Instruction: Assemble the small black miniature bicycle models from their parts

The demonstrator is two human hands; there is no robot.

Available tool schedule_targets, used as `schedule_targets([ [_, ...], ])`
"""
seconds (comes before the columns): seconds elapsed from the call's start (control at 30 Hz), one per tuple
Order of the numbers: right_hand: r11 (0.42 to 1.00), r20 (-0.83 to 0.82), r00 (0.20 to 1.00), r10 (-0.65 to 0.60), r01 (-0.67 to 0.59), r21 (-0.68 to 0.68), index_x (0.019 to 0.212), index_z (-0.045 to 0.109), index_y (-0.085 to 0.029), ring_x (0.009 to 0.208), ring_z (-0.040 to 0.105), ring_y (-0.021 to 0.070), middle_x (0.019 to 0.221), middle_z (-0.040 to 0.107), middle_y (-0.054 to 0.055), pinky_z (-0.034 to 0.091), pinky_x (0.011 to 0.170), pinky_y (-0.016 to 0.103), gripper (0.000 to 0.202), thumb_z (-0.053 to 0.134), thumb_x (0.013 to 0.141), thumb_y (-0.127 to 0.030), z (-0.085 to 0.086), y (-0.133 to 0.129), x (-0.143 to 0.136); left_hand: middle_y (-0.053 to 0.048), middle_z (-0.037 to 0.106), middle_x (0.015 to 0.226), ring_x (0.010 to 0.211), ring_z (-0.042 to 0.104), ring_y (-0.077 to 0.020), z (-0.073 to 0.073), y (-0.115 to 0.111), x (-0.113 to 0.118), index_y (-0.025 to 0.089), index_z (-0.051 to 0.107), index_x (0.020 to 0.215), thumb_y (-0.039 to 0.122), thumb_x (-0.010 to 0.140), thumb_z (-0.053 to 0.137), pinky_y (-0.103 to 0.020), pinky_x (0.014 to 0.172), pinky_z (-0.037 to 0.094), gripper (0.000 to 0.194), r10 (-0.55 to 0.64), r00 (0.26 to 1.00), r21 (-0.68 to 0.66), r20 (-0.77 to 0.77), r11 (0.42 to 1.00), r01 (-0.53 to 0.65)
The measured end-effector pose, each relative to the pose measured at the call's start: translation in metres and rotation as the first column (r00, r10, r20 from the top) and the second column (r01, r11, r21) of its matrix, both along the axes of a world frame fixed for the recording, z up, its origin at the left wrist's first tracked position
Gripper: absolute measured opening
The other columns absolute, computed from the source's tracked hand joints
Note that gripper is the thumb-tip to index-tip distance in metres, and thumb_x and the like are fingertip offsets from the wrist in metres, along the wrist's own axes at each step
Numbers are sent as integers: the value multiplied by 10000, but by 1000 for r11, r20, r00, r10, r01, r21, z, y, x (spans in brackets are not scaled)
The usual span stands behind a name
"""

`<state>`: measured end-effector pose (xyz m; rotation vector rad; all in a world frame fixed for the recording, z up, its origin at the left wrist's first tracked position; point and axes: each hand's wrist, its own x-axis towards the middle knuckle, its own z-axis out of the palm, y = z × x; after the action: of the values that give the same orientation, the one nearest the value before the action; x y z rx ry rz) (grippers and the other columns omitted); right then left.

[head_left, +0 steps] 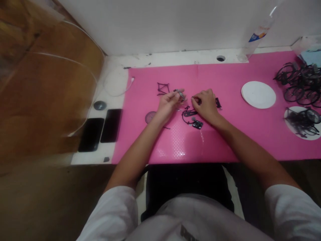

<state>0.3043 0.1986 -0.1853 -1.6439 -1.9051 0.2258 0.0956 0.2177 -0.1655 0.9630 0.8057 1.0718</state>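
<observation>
Between the thumb and fingers of my left hand [168, 104] is a small silver-and-dark part [180, 94], its kind too small to tell. Just to the right, my right hand [206, 104] is closed in a pinch; what it holds is too small to make out. A dark miniature bicycle frame [163, 88] lies beyond my left wrist, with a small spoked wheel [150, 116] left of the forearm. Several black bicycle parts [190, 113] lie below the hands, including a black rack-like piece [198, 124]. Another black piece [218, 103] sits right of my right hand, partly hidden.
Pink sheeting [220, 144] covers most of the table. A white plate [258, 94] lies at right, near a cluster of miniature bicycles [301, 82] and a second plate [292, 129] with bicycle parts. Two black phones [111, 125] and a white cable [120, 94] lie left; a plastic bottle [258, 35] stands behind.
</observation>
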Motion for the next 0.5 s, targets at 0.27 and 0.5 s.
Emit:
schedule_targets([
  [0.27,999,19,999,-33,33,-36,1120,814,-199,1134,568,384,1008,743,143,467,1069,623,240,623,1018,-301,0,-1,1,-100,831,1167,1077,803,-195,3,8,-8,217,792,1248,427,992,848,-275,909,635,336,29,999,-54,22,998,-28],
  [0.5,988,46,987,152,-152,-8,1218,833,-232,1249,543,381,1185,716,156,454,1116,589,272,602,1097,-312,7,-2,0,-96,799,1213,1172,765,-210,1,19,-19,221,775,1132,476,976,861,-338,1017,610,311,93,994,-27,48,995,-92],
])
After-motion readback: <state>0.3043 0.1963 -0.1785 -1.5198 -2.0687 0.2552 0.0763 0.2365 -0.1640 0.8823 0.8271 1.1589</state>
